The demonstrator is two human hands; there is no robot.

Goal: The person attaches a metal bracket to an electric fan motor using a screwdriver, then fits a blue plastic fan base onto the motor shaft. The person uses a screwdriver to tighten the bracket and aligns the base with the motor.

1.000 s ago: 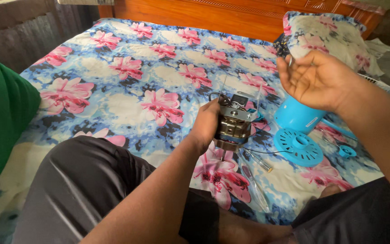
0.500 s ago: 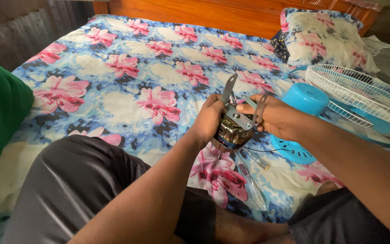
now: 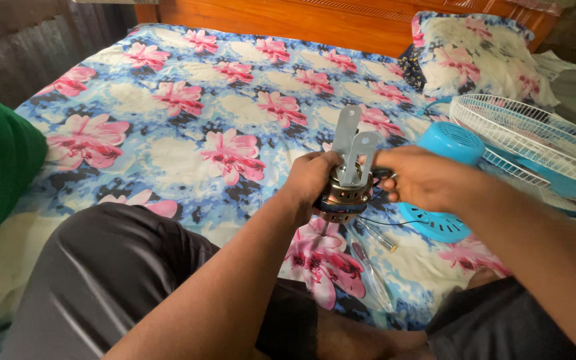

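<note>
Since half a second earlier, the motor (image 3: 343,193) had turned, its bracket (image 3: 351,147) now upright. Left hand (image 3: 311,179) gripped it above the bed's (image 3: 188,127) middle; right hand (image 3: 421,177) pinched its side. Loose wires might snag, I judged.

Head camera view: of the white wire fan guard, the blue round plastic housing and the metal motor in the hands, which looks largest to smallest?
1. White wire fan guard, partly cut off.
2. Blue round plastic housing and metal motor: look alike; the motor is nearer, so unsure.
</note>
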